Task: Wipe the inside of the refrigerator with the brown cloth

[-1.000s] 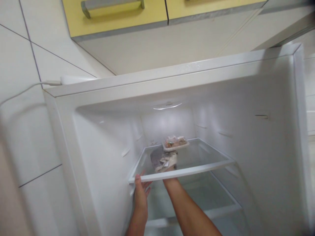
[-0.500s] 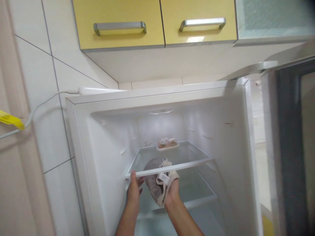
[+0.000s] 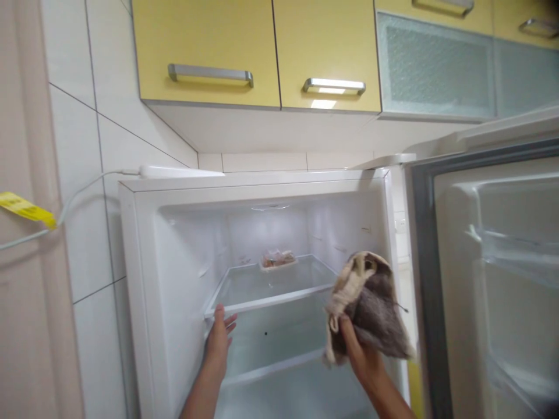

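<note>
My right hand point(image 3: 356, 343) is closed on a brown and beige cloth point(image 3: 378, 308), bunched up and slightly blurred, in front of the right side of the open refrigerator. The thumb presses on the cloth; the other fingers are hidden behind it. At the front left corner of the upper glass shelf point(image 3: 271, 302) is my left hand point(image 3: 220, 337). Its thumb lies over the shelf's white edge, with the fingers loosely spread just below. A small tray of packed food point(image 3: 278, 260) sits at the back of that shelf.
A lower glass shelf point(image 3: 279, 368) lies beneath. The refrigerator door point(image 3: 454, 244) stands wide open at the right, with clear door bins. Yellow cabinets point(image 3: 209, 41) hang above. A cable with a yellow tag point(image 3: 28, 209) runs along the left wall.
My right hand has carried the cloth out from beneath the upper shelf, towards the right. The left hand stays at the shelf's corner. The view has turned rightward, showing more of the door.
</note>
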Motion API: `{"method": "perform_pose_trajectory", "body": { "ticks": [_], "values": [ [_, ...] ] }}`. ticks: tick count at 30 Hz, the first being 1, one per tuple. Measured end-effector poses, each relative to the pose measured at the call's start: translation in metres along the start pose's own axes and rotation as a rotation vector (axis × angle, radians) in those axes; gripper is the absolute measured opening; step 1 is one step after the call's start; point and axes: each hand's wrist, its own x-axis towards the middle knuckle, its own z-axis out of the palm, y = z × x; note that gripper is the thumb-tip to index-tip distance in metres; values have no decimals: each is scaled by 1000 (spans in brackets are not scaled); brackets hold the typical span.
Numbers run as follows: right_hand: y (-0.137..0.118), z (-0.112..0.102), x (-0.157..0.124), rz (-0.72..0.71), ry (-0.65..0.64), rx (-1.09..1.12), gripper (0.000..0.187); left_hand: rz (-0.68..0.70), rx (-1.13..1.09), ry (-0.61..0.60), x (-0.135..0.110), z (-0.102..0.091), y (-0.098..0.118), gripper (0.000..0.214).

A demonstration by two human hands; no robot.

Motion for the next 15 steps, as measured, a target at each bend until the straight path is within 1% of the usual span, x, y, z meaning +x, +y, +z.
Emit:
{"method": "perform_pose_trajectory", "body": {
  "ticks": [1, 2, 3, 4, 5, 6, 7, 9, 15],
  "values": [
    [-10, 4, 17, -70, -7, -79, 61, 1, 4, -3, 0, 0, 0, 70],
    [-19, 9, 35, -117, -14, -106, 68, 3, 8, -6, 1, -1, 0, 71],
    [-28, 14, 52, -179, -75, -161, 75, 5, 12, -8, 1, -1, 0, 71],
    [-36, 21, 69, -236, -185, -367, 79, 8, 15, -9, 2, -1, 0, 71],
    [-42, 27, 83, -218, -307, -555, 77, 10, 18, -11, 2, -2, 0, 71],
    [-46, 34, 94, -189, -420, -683, 72, 11, 21, -12, 2, -2, 0, 71],
    [-47, 40, 104, -160, -508, -776, 67, 10, 22, -13, 2, -3, 0, 70],
    [-45, 51, 118, -109, -614, -835, 59, 12, 23, -19, 2, -4, 0, 69],
    [-20, 78, 151, -75, -757, -892, 56, 16, 28, -41, -3, -9, 0, 69]
  ]
}}
